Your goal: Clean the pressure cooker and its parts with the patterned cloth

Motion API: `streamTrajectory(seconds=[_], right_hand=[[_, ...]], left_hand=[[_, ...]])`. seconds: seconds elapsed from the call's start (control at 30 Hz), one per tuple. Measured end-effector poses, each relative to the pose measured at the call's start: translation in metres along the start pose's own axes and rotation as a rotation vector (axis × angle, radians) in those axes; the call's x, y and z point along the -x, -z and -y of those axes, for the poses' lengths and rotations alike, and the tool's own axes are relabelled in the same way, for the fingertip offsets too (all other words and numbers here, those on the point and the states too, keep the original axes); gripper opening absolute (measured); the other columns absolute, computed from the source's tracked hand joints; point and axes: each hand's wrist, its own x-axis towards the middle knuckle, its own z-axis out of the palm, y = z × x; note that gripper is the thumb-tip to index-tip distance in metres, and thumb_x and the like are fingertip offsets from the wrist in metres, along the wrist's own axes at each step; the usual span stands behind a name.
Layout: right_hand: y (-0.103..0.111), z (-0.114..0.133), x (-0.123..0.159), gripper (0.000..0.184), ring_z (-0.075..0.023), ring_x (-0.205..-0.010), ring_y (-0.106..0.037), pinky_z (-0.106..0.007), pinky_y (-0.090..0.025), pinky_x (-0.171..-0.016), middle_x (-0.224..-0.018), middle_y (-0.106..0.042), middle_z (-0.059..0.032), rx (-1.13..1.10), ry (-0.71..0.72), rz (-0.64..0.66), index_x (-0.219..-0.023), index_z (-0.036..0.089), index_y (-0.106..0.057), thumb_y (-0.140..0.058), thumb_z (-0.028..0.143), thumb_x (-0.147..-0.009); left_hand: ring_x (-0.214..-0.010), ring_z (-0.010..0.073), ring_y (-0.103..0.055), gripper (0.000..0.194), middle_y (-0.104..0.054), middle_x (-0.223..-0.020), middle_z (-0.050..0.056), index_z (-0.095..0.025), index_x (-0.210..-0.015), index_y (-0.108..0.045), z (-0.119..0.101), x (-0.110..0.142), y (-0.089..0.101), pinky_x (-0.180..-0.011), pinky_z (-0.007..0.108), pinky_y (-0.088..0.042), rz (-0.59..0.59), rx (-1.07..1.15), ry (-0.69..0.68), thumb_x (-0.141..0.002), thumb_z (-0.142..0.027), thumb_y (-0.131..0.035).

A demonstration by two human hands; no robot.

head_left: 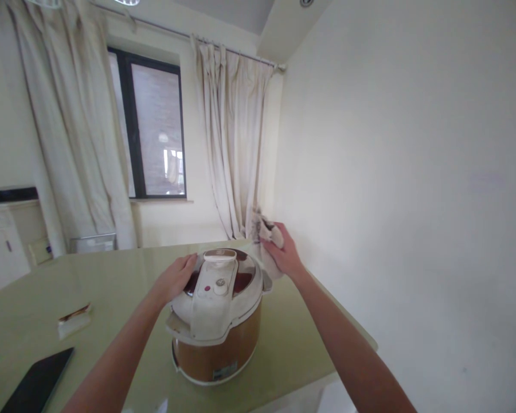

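Observation:
An electric pressure cooker (217,344) with a brown body and a white lid stands on the pale green table. Its lid carries a handle, a round valve knob and a small red button. My left hand (178,277) lies on the left side of the lid, fingers stretched out over its edge. Just beyond the lid's right side, my right hand (287,251) is closed around a crumpled, light-coloured cloth (270,232) with dark patches. Part of the cloth hangs below the fingers, close to the cooker's rim.
On the left of the table (124,287) lie a dark flat tablet-like object (38,381) and a small white packet (74,322). A bare wall (413,172) borders the right side. Curtains (236,126), a window and a white cabinet (4,241) stand behind.

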Motion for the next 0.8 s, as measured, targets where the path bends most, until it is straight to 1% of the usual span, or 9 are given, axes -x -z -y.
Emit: streamTrajectory(seconds=[0.03,0.1,0.17,0.27,0.37,0.47,0.57,0.67,0.8], right_hand=[[-0.016,0.002,-0.009,0.050,-0.0274,-0.117,-0.068,-0.041,-0.050,-0.105,-0.127,-0.074,-0.0104,0.003,-0.042,0.173,-0.129,0.022,-0.066,-0.064,0.059,-0.095],[-0.043,0.001,-0.022,0.051,-0.0291,-0.125,-0.066,-0.041,-0.047,-0.110,-0.130,-0.074,-0.0132,0.059,-0.186,0.410,-0.127,0.020,-0.070,-0.051,0.061,-0.103],[-0.058,-0.001,-0.026,0.057,-0.0319,-0.127,-0.066,-0.043,-0.046,-0.110,-0.131,-0.074,-0.0177,0.181,-0.311,0.492,-0.125,0.014,-0.071,-0.044,0.061,-0.107],[-0.054,0.006,-0.014,0.055,-0.0334,-0.121,-0.067,-0.043,-0.048,-0.105,-0.128,-0.073,-0.0201,0.336,-0.305,0.472,-0.124,0.011,-0.070,-0.046,0.057,-0.106],[-0.037,0.029,0.027,0.043,-0.0323,-0.118,-0.065,-0.044,-0.047,-0.105,-0.127,-0.071,-0.0169,0.406,-0.092,0.418,-0.127,0.016,-0.069,-0.053,0.046,-0.102],[-0.026,0.053,0.079,0.044,-0.0347,-0.123,-0.059,-0.049,-0.045,-0.108,-0.135,-0.065,-0.0148,0.440,0.096,0.312,-0.131,0.022,-0.068,-0.062,0.047,-0.094],[-0.022,0.058,0.100,0.044,-0.0340,-0.125,-0.058,-0.049,-0.044,-0.110,-0.138,-0.064,-0.0125,0.385,0.176,0.291,-0.129,0.025,-0.067,-0.066,0.042,-0.089],[-0.022,0.038,0.072,0.033,-0.0306,-0.116,-0.063,-0.045,-0.048,-0.105,-0.123,-0.072,-0.0102,0.353,0.067,0.320,-0.119,0.023,-0.071,-0.062,0.037,-0.091],[-0.038,0.006,-0.004,0.033,-0.0306,-0.105,-0.070,-0.042,-0.053,-0.096,-0.114,-0.077,-0.0119,0.341,-0.251,0.387,-0.116,0.018,-0.075,-0.059,0.041,-0.099]], left_hand=[[-0.139,0.0310,-0.062,0.076,-0.070,-0.144,0.016,-0.015,-0.134,-0.070,0.001,0.000,0.000,-0.121,0.045,-0.042,-0.008,-0.001,0.007,-0.098,-0.061,-0.021],[-0.140,0.0308,-0.061,0.075,-0.068,-0.147,0.015,-0.016,-0.137,-0.069,0.003,0.000,-0.002,-0.121,0.046,-0.042,-0.015,-0.002,0.026,-0.099,-0.058,-0.020],[-0.140,0.0305,-0.061,0.074,-0.068,-0.148,0.015,-0.016,-0.138,-0.068,0.005,0.000,-0.003,-0.121,0.047,-0.042,-0.028,0.003,0.043,-0.100,-0.055,-0.019],[-0.138,0.0299,-0.062,0.070,-0.070,-0.145,0.013,-0.019,-0.136,-0.070,0.005,0.000,-0.003,-0.120,0.046,-0.042,-0.037,0.023,0.052,-0.100,-0.053,-0.020],[-0.139,0.0297,-0.062,0.068,-0.070,-0.146,0.013,-0.018,-0.136,-0.070,0.000,0.001,-0.001,-0.119,0.045,-0.043,-0.020,0.034,0.074,-0.100,-0.048,-0.021],[-0.140,0.0299,-0.061,0.070,-0.068,-0.148,0.014,-0.015,-0.139,-0.068,-0.002,0.002,-0.001,-0.120,0.046,-0.043,-0.011,0.013,0.080,-0.100,-0.046,-0.019],[-0.140,0.0308,-0.060,0.071,-0.067,-0.149,0.014,-0.013,-0.140,-0.068,-0.003,0.003,-0.002,-0.121,0.047,-0.042,-0.017,-0.023,0.058,-0.100,-0.048,-0.021],[-0.137,0.0312,-0.063,0.066,-0.069,-0.146,0.014,-0.014,-0.138,-0.069,-0.004,0.003,-0.001,-0.120,0.047,-0.043,-0.026,-0.049,0.016,-0.099,-0.045,-0.026],[-0.135,0.0315,-0.065,0.061,-0.070,-0.144,0.015,-0.015,-0.136,-0.070,-0.007,0.002,0.000,-0.118,0.047,-0.045,-0.023,-0.054,0.003,-0.098,-0.040,-0.029]])
